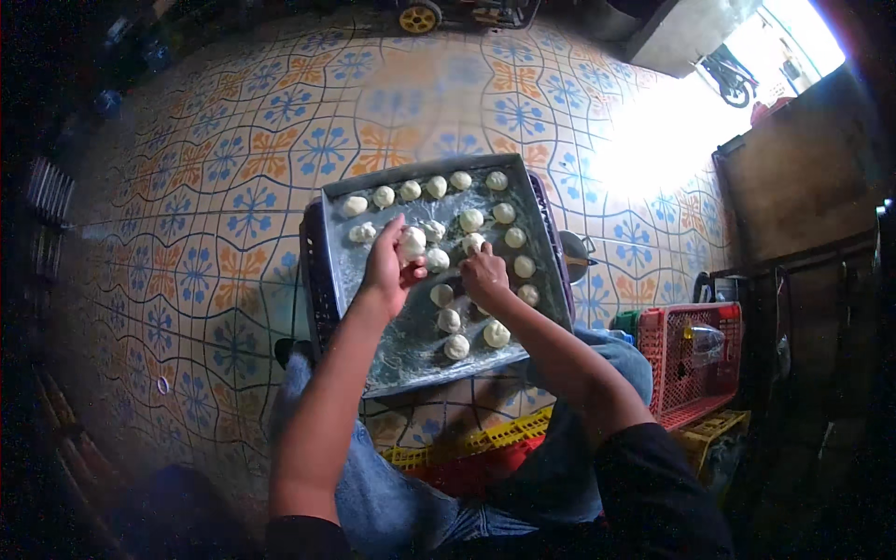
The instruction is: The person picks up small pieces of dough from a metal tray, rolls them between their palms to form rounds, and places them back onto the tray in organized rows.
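A square metal tray point(397, 353) dusted with flour lies before me with several white dough balls in it. My left hand point(387, 269) is over the left half of the tray, fingers curled round a dough ball point(413, 242). Right of it, my right hand point(486, 277) reaches down with its fingertips closed on another dough ball point(473, 243). Between my hands lies a dough ball point(436, 260). Lumpier dough pieces point(362, 232) sit beyond my left hand. Along the far and right sides runs a line of dough balls point(503, 213).
Under the tray is a dark crate point(317, 280). A round metal pot point(577, 254) stands to its right on the patterned tile floor point(252, 201). Further right is a red plastic crate point(686, 369) with a clear bottle point(707, 343). A yellow crate edge point(513, 429) shows between my legs.
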A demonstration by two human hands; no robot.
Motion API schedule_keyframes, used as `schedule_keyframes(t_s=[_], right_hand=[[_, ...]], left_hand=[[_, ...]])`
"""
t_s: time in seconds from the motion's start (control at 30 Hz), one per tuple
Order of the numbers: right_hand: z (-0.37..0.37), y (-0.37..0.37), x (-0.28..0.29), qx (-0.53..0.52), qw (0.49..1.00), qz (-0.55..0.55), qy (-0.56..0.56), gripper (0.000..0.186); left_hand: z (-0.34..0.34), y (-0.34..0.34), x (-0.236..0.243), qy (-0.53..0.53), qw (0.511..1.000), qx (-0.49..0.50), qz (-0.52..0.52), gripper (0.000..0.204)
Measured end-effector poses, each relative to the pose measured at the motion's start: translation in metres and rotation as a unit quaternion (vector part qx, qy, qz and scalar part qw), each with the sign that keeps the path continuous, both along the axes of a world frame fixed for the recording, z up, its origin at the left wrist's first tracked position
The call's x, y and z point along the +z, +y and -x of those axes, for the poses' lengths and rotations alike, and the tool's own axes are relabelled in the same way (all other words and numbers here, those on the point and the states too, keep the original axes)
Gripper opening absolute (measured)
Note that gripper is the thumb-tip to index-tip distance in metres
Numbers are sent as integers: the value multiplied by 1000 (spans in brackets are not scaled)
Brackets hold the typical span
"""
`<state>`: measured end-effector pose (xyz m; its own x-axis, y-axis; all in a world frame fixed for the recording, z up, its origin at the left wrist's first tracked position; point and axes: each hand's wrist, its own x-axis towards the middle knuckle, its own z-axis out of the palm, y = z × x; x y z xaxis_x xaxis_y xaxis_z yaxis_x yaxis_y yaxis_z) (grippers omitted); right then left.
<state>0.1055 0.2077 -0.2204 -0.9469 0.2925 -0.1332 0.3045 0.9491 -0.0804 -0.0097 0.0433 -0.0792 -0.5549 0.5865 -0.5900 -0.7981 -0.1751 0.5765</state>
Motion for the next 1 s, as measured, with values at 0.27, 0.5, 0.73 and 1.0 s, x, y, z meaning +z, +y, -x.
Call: schedule_keyframes(t_s=[0.27,0.5,0.73,1.0], right_hand=[[2,-7,54,-63,979,172,91,11],[-12,-18,129,-55,795,549,252,17],[-2,-17,133,-89,662,696,264,38],[-10,-7,184,-134,550,782,261,33]], left_hand=[[-3,5,-3,12,1000,7,11,36],[-22,14,-12,-68,996,-30,-56,29],[-38,20,-1,-73,968,44,-237,30],[-33,20,15,-105,917,57,-381,26]])
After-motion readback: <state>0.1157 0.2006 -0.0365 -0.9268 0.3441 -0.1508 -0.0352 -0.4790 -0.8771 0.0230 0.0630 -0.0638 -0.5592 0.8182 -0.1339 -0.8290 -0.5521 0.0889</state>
